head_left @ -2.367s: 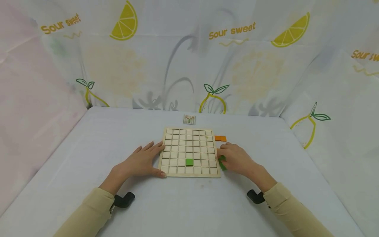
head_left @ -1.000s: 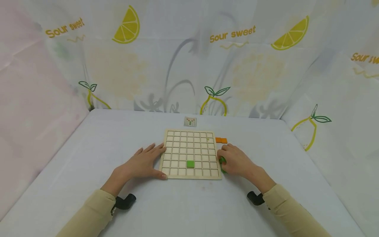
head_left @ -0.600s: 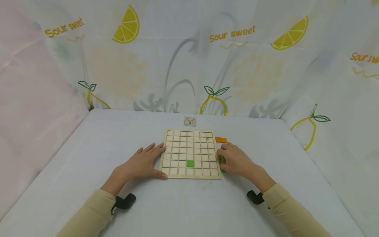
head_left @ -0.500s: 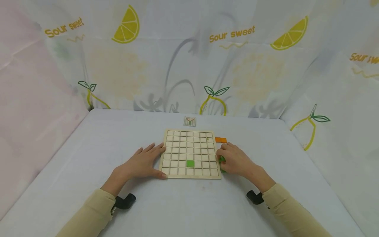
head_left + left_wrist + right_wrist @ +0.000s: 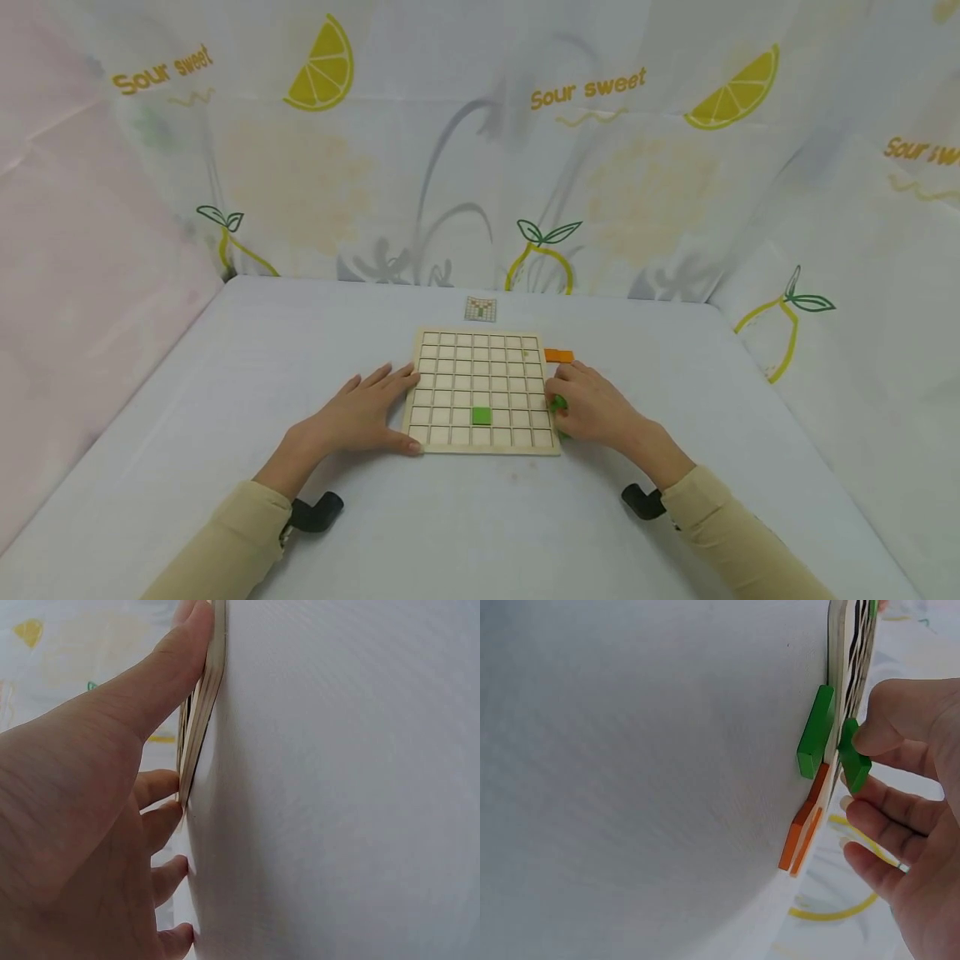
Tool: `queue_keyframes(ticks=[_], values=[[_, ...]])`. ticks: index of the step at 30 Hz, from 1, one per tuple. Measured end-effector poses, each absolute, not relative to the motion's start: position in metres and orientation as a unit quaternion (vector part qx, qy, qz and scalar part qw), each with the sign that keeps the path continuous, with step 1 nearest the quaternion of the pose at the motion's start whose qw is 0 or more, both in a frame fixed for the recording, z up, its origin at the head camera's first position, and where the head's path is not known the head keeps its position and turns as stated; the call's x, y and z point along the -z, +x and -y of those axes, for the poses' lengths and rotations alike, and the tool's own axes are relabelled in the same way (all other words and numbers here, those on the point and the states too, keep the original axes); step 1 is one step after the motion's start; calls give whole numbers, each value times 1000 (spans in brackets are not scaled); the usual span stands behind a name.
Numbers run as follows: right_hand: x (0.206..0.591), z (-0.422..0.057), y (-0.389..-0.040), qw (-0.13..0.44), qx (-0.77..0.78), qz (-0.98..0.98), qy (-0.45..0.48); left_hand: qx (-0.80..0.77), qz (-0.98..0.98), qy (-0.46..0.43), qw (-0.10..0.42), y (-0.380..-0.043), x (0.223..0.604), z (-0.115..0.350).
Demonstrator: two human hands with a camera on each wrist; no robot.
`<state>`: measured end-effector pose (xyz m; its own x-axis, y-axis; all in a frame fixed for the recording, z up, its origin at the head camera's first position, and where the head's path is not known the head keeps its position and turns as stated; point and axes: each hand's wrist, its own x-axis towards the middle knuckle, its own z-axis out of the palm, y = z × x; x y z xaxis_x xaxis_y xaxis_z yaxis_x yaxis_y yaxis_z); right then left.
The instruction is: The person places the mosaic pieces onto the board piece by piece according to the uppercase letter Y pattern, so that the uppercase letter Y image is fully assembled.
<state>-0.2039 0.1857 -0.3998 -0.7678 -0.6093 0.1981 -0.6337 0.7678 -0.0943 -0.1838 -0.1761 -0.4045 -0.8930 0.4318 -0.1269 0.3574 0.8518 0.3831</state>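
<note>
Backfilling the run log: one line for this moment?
left hand: touching grid board | right hand: pinching green tile | on board: another green tile | orange tiles: beside board

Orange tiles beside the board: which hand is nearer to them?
The right hand is just short of the orange tiles; the left hand touches the opposite side of the board.

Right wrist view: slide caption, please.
Right hand pinches a green tile near the board; orange tiles lie on the table.
</note>
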Motion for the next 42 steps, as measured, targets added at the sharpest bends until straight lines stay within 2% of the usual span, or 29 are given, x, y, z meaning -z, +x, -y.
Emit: queue_keyframes(ticks=[25, 42], values=[[400, -165, -212, 58, -93, 938, 328, -175, -957, 208, 103, -187, 408, 176], [399, -142, -215, 69, -117, 927, 351, -176, -957, 204, 106, -186, 407, 177]])
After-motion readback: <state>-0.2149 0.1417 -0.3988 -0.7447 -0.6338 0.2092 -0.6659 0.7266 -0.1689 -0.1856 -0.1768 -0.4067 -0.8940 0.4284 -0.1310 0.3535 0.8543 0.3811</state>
